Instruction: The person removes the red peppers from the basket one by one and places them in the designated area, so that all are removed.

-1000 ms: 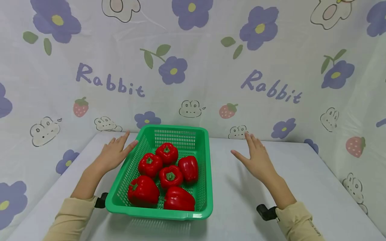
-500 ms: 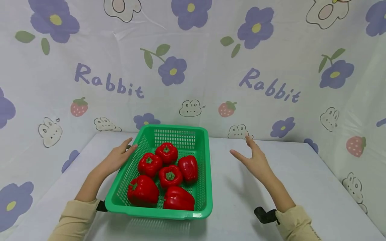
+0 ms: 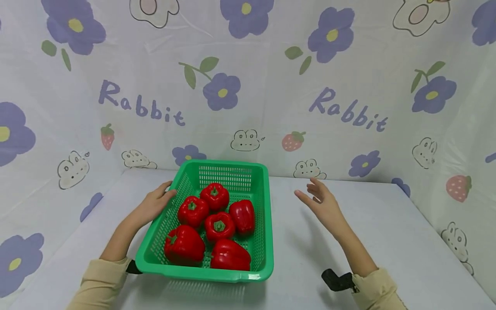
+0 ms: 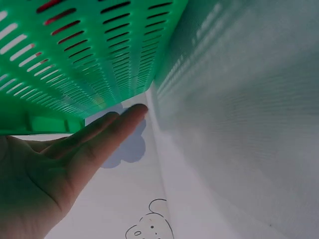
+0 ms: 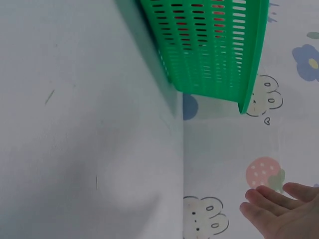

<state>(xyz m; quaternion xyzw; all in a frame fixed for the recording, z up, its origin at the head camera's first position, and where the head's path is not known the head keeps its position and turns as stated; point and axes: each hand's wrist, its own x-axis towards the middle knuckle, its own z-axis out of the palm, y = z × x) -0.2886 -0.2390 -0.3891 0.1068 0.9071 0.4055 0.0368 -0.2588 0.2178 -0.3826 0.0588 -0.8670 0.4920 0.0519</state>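
Observation:
A green plastic basket with slotted walls sits on the white table, holding several red bell peppers. My left hand is at the basket's left side, thumb right at the rim. In the left wrist view, the fingers of that left hand stretch out straight alongside the slotted wall, under the rim. To the right of the basket, apart from it, my right hand hovers over the table with relaxed, slightly bent fingers and nothing in it. The right wrist view has the right hand at its lower right corner.
The white table ends at a white cloth backdrop printed with flowers, rabbits and strawberries. A black wrist camera sticks out from the right sleeve, and another shows beside the basket's near left corner.
My left hand has come down and closer against the basket's left rim. My right hand has lowered slightly, its fingers bending a little more. Basket and peppers stay where they were.

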